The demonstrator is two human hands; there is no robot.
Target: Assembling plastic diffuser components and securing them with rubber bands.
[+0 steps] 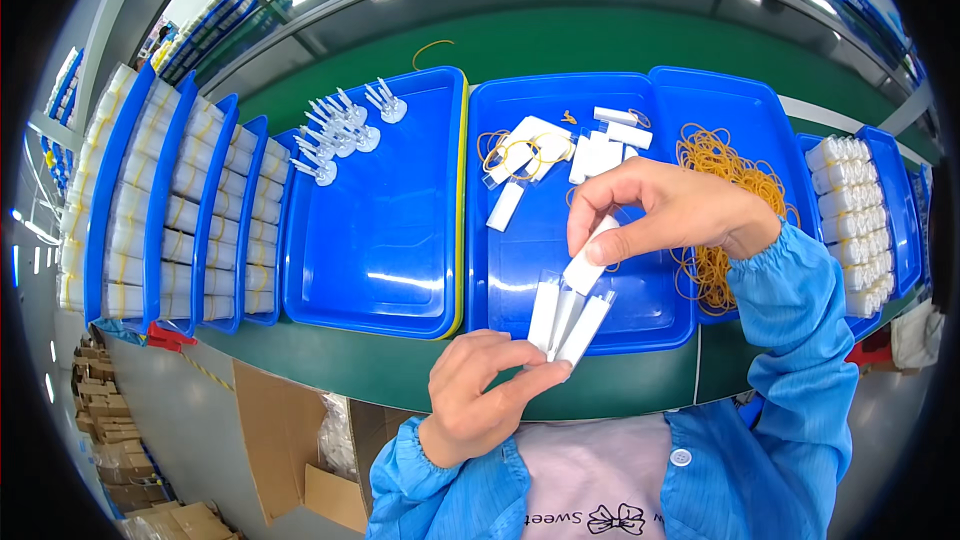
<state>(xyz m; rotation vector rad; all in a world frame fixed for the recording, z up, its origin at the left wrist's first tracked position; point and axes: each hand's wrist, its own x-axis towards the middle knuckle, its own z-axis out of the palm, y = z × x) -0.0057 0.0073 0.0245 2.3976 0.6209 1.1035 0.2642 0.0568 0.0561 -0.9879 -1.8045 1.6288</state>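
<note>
Several flat white rectangular pieces (590, 325) are fanned out upright in my left hand (480, 390), pinched at their lower ends between thumb and fingers. My right hand (670, 210) grips another white piece (587, 272) between thumb and forefinger, its lower end at the tops of the fanned ones. Both hands are over the near edge of the middle blue tray (645, 305). Behind them in that tray lie loose white pieces (600, 155), with a few yellow rubber bands (516, 156) among them. My fingers cover parts of the held pieces.
Tangled rubber bands (735, 175) fill the blue tray to the right. Small white pronged parts (340, 128) stand in the left tray (375, 220). Banded white bundles (180, 210) sit in tilted trays far left; more white bundles (850, 210) are far right. Below stands a cardboard box (270, 440).
</note>
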